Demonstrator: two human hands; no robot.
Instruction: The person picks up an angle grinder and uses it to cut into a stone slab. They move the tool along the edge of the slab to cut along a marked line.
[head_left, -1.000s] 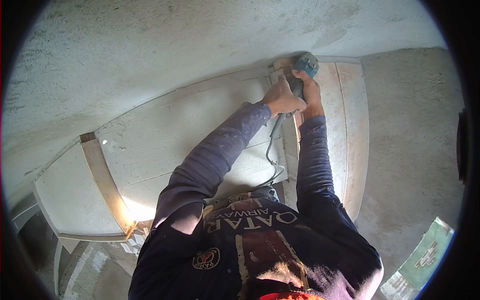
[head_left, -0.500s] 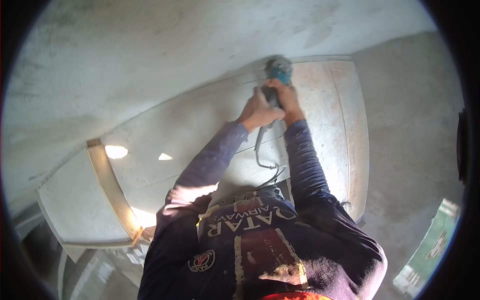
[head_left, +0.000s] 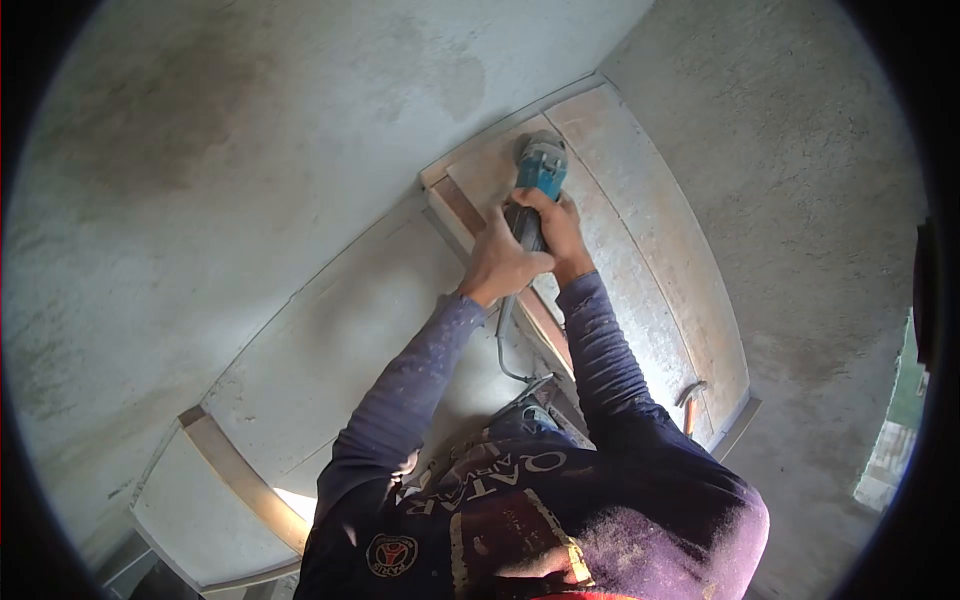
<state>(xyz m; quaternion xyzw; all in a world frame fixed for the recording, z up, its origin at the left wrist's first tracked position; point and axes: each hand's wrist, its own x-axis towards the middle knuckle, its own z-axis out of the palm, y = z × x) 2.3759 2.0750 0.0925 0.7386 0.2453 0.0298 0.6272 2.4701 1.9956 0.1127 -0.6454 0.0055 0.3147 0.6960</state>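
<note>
Both of my hands are wrapped around an angle grinder (head_left: 541,177), a teal and dark grey tool with its metal head pointing away from me. My left hand (head_left: 500,258) grips the dark rear body from the left side. On the right, my right hand (head_left: 556,232) closes round the body just behind the teal part. The grinder's head lies over a pale, brownish board (head_left: 620,210) near the grey wall. From the back of the tool, a grey power cord (head_left: 503,345) runs down toward my body.
A hammer (head_left: 690,403) with an orange handle lies on the boards at right. Wooden strips cross the panels, one (head_left: 240,475) at lower left and another (head_left: 457,207) beside my hands. Rough grey walls (head_left: 250,170) rise at left and right.
My view has turned and shifted right, bringing the hammer and the wooden strip beside my hands into sight. The grinder now lies over the brownish board, still in both hands.
</note>
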